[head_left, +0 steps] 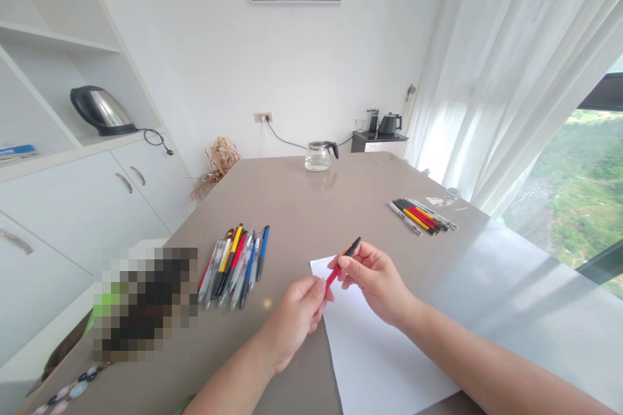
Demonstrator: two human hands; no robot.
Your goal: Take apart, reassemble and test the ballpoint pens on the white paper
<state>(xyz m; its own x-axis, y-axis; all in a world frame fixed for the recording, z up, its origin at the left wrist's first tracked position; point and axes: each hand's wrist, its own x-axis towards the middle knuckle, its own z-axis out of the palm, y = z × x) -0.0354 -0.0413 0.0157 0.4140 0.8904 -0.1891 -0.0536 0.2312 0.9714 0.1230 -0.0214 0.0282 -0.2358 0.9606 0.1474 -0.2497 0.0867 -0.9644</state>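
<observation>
Between my two hands is a red pen with a black end (333, 275), tilted up to the right. My left hand (298, 314) pinches its lower red part. The fingers of my right hand (374, 277) close round its upper part, near the black tip. Beneath them lies a white sheet of paper (377, 363). Left of my hands, a loose bunch of pens (236, 266) in clear, yellow, red, black and blue rests on the table. A second, neater row of pens (422, 216) lies farther off on the right.
The brown table (287, 207) carries a glass pot of clear liquid (318, 159) at its far end. A blurred dark object (150, 301) and a beaded strap (73, 391) are at the left edge. White cabinets (87, 207) flank the left; curtains (467, 65) hang at right.
</observation>
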